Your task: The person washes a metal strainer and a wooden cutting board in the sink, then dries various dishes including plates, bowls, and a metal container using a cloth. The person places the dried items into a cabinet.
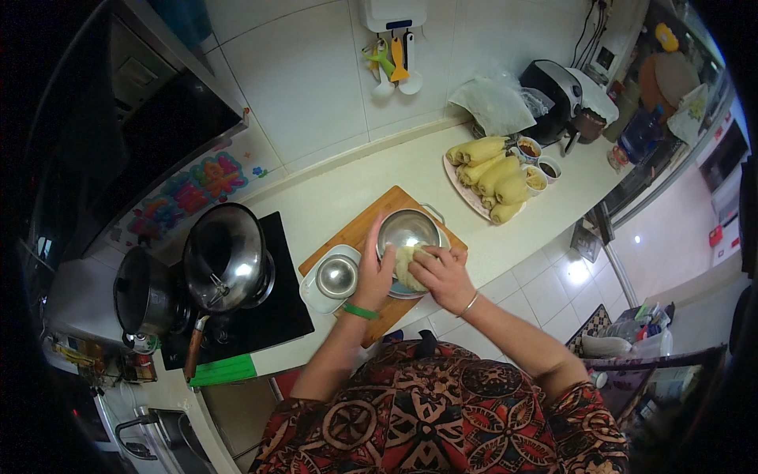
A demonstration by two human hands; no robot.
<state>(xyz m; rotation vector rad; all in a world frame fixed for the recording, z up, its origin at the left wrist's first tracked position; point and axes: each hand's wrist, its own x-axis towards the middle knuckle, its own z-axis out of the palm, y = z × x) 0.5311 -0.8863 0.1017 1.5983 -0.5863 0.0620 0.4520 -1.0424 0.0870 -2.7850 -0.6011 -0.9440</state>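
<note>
My right hand (441,275) grips a pale, soft lump that looks like leafy vegetable or dough (408,268) at the near rim of a shiny metal bowl (407,225). My left hand (376,269), with a green band at its wrist, is raised on the bowl's left side, its fingers stretched along the rim and its thumb near the lump. Under the lump, part of a dish with a bluish inside (407,288) shows. All this stands over a wooden cutting board (349,230). Left of my left hand, a small metal bowl (337,276) sits in a white dish (312,294).
A plate (456,182) of husked corn-shaped food (497,178) stands at the right with several small cups (549,169). Behind it is a black air fryer (551,98). At the left, a lidded wok (228,260) and a dark pot (142,296) stand on the black cooktop (290,308).
</note>
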